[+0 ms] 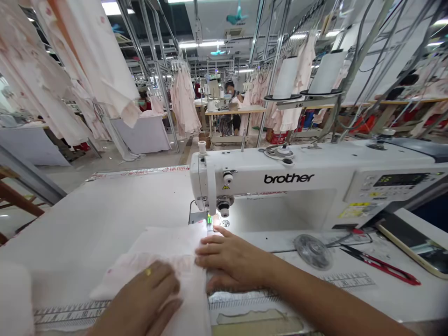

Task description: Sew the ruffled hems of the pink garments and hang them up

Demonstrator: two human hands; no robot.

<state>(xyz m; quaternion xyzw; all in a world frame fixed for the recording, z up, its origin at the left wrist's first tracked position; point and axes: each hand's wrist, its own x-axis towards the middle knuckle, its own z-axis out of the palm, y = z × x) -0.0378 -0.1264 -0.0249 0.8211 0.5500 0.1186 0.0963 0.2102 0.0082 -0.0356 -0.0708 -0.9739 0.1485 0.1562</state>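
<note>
Pale pink fabric lies folded on the white bench, its edge just beside the needle of the Brother sewing machine. Left hand and right hand rest flat on the cloth, pressing it without any grip. Step seems to be positioning; next move seems to need the edge guided straight under the presser foot.

Matt pale pink cloth, smooth white painted-metal sewing machine, smooth white tabletop, red plastic-handled snips
</note>
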